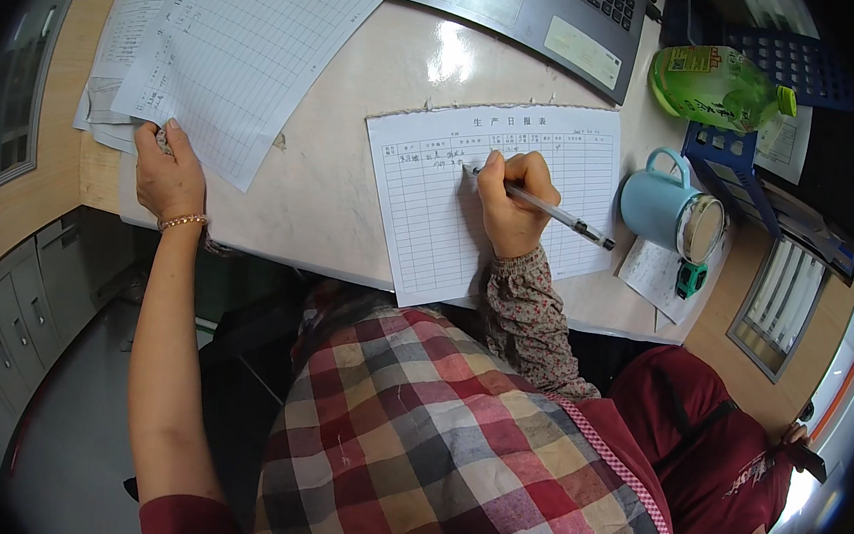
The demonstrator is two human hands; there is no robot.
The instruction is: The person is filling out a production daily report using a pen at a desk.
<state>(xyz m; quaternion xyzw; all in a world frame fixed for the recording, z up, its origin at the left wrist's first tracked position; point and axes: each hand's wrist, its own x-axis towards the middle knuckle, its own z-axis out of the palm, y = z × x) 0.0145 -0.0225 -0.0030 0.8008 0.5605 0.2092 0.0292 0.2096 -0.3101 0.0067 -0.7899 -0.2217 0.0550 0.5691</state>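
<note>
Right hand (pixel 520 202) grip closed round pen (pixel 563 218), tip at upper rows of form (pixel 429 237), flat on surface (pixel 324 174). Left hand (pixel 169 178) at sheets' (pixel 252 63) lower corner; cannot tell if pinching. Judgement: light strokes within ruled cells should stop form skating.

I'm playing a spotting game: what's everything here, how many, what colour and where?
Form: 1, white, desk's middle
Pen: 1, clear and black, over form
Loose sheets: several, white, upper left
Laptop: 1, grey, top
Bottle: 1, green, upper right
Mug: 1, light blue, right
Small case: 1, green-black, below mug
Note paper: count unclear, white, below mug
Perforated holders: several, dark blue, far right
Desk: 1, pale, middle
Drawers: several, grey, lower left
Checked garment: 1, red-grey-cream, bottom
Clothing: count unclear, dark red, lower right
Left grip: 1, gold bracelet, at loose sheets' edge
Right grip: 1, flowery cuff, holding pen
</note>
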